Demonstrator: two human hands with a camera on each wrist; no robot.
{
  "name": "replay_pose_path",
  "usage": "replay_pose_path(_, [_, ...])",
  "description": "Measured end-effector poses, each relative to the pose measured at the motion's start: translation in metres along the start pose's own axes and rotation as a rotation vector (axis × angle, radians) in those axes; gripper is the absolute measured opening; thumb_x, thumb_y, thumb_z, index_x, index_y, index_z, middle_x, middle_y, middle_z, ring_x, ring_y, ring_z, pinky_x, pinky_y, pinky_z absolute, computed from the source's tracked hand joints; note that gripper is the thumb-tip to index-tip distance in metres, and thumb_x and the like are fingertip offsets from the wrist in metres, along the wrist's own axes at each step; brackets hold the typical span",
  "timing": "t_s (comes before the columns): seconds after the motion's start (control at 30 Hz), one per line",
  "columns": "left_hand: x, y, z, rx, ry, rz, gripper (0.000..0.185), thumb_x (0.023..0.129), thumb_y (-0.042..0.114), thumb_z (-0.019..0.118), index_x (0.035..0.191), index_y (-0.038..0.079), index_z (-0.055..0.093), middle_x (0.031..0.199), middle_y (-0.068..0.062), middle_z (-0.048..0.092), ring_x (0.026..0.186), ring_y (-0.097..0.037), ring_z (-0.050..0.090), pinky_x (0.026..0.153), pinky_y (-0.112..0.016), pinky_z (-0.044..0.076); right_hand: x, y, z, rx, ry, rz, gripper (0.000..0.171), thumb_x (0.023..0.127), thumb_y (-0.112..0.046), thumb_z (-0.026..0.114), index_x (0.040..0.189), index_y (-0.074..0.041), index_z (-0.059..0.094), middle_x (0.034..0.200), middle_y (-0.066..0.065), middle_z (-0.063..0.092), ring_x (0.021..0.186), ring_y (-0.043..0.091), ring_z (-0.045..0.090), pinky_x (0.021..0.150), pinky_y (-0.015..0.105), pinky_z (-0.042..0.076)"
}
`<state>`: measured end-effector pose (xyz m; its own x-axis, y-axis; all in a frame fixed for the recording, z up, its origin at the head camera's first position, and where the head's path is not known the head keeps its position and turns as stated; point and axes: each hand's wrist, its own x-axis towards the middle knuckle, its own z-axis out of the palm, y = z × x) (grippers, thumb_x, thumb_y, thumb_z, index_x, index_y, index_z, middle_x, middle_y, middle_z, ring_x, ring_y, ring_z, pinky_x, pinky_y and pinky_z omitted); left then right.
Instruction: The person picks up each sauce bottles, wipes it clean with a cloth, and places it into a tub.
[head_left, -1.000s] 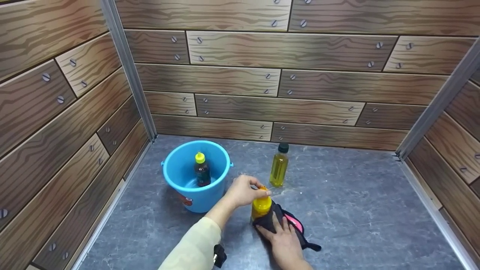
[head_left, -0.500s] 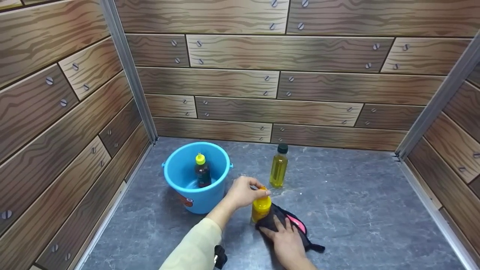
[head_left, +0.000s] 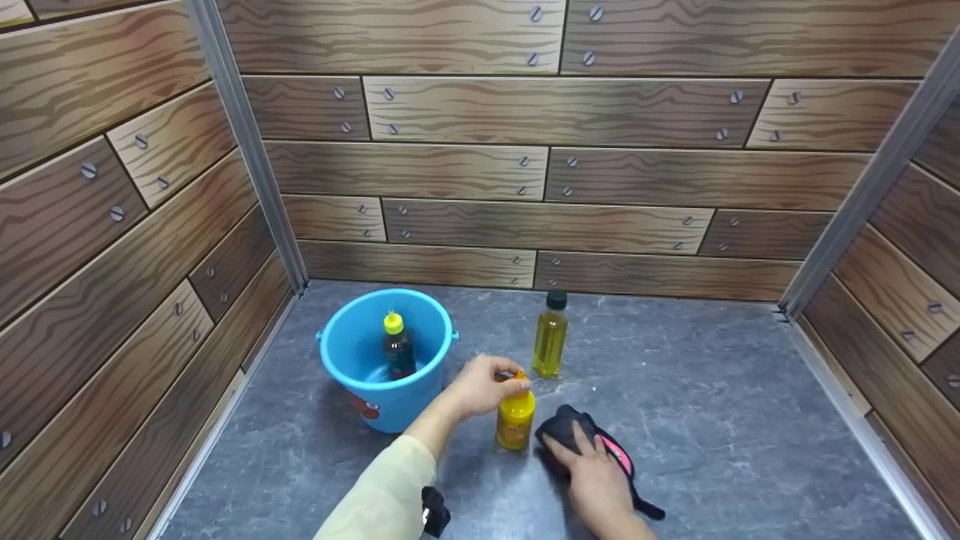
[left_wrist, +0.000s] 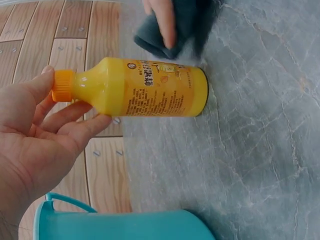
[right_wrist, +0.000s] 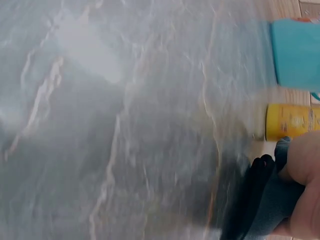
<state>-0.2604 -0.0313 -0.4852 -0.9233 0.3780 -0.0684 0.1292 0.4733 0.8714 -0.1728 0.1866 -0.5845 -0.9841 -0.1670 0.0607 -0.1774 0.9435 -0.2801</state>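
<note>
Yellow bottle: we see it standing upright on the grey floor, just right of the blue bucket and just left of the dark cloth; it has an orange cap and a printed label.
Left hand: our fingers and thumb are curled round the orange cap and neck of the yellow bottle, pinching it from above; the left wrist view shows the cap between thumb and fingers.
Right hand: we press it flat, fingers straight, on top of the dark cloth; nothing is clasped in it.
Dark cloth: it lies bunched on the floor under our right hand, with a pink patch and a dark strap trailing to the right; in the right wrist view it is blurred.
Blue bucket: it sits near the left wall, with a dark bottle with a yellow cap upright inside.
Green bottle: it stands upright with a black cap, behind the yellow bottle and apart from it.
Floor: we see grey, marbled stone with pale veins.
Room: walls printed as brown wooden planks with screw heads close in on three sides, with pale metal strips in the corners.
</note>
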Motion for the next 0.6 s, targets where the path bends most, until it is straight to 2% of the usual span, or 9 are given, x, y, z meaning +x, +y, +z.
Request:
replay_pose_path(0.13, [0.001,0.001,-0.004,-0.005,-0.052,-0.004,0.027,0.107,0.029,0.067,0.126,0.013,0.077,0.121,-0.002,0.073,0.111,-0.022,0.067,0.100,-0.048,0.057,-0.001,0.007,-0.008,0.035,0.019,0.035,0.082,0.084,0.015,0.072,0.147,-0.037,0.065,0.163,0.022,0.043,0.135,0.062,0.048,0.095,0.073,0.050])
replay_pose_path(0.27, [-0.001,0.003,-0.005,0.004,-0.063,-0.002,0.028,0.108,0.027,0.066,0.130,0.013,0.076,0.122,-0.003,0.074,0.110,-0.022,0.068,0.102,-0.048,0.056,-0.003,0.008,-0.011,0.057,0.085,0.030,0.081,0.086,0.016,0.068,0.149,-0.035,0.063,0.163,0.023,0.043,0.136,0.059,0.049,0.096,0.073,0.049])
replay_pose_path(0.37, [-0.003,0.006,-0.003,0.008,-0.032,-0.001,0.030,0.107,0.027,0.067,0.131,0.012,0.075,0.123,-0.005,0.074,0.112,-0.023,0.068,0.100,-0.047,0.057,-0.005,0.008,-0.012,0.096,0.138,0.014,0.078,0.089,0.014,0.064,0.150,-0.034,0.062,0.163,0.023,0.043,0.137,0.058,0.049,0.095,0.070,0.051])
replay_pose_path(0.47, [-0.005,0.010,0.002,-0.004,0.030,-0.020,0.034,0.105,0.030,0.071,0.133,0.011,0.073,0.126,-0.008,0.073,0.115,-0.025,0.068,0.098,-0.046,0.058,-0.007,0.009,-0.014,0.141,0.190,-0.006,0.075,0.093,0.013,0.061,0.151,-0.036,0.061,0.164,0.023,0.041,0.138,0.056,0.049,0.089,0.064,0.056])
replay_pose_path(0.6, [-0.006,0.012,0.007,-0.002,0.123,-0.033,0.033,0.101,0.032,0.076,0.124,0.008,0.076,0.119,-0.008,0.075,0.109,-0.024,0.071,0.091,-0.043,0.061,-0.007,0.007,-0.015,0.174,0.269,-0.059,0.076,0.094,0.013,0.061,0.152,-0.037,0.060,0.164,0.023,0.041,0.139,0.052,0.049,0.081,0.058,0.059])
